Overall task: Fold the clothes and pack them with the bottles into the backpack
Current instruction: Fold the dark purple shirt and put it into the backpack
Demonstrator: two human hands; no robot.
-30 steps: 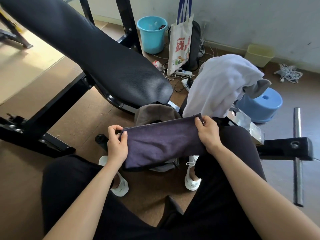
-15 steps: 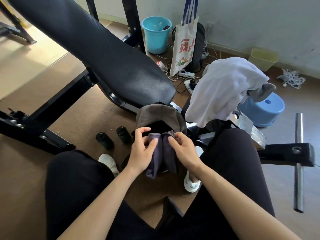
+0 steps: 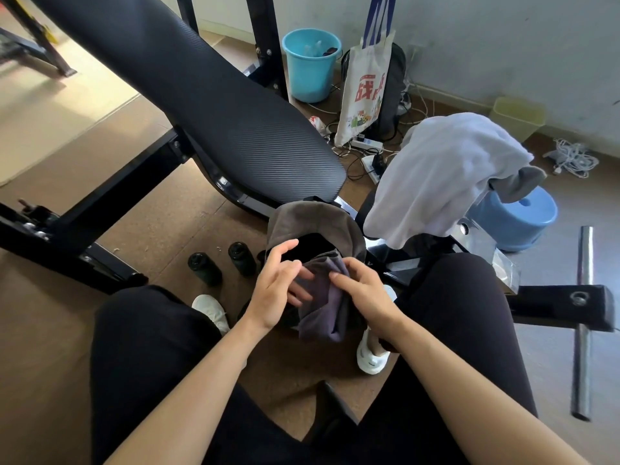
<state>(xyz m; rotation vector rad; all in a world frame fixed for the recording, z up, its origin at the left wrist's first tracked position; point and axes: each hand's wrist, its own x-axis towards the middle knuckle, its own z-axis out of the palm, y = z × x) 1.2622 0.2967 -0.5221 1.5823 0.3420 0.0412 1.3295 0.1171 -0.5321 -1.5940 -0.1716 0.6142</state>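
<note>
A folded dark purple cloth (image 3: pixel 322 313) hangs bunched between my knees, just in front of the open mouth of a grey-brown backpack (image 3: pixel 315 219) standing on the floor. My right hand (image 3: pixel 364 292) pinches the cloth's upper edge. My left hand (image 3: pixel 278 283) has its fingers spread, with the fingertips resting against the cloth's left side. Two black bottles (image 3: pixel 204 268) (image 3: pixel 241 258) stand on the floor left of the backpack. A white garment (image 3: pixel 443 172) and a grey one (image 3: pixel 516 182) are draped over the bench frame at the right.
A black padded bench (image 3: pixel 201 95) slants across the upper left. Behind it are a blue bucket (image 3: pixel 310 62), a tote bag (image 3: pixel 364 95), power strips with cables (image 3: pixel 369 146) and a yellow bin (image 3: pixel 516 119). A blue stool (image 3: pixel 516 219) and a steel bar (image 3: pixel 583 317) are at the right.
The cloth was stretched wide between both hands, then folded together into a narrow bundle at the backpack. My left hand has opened off it. The bottles have come into view.
</note>
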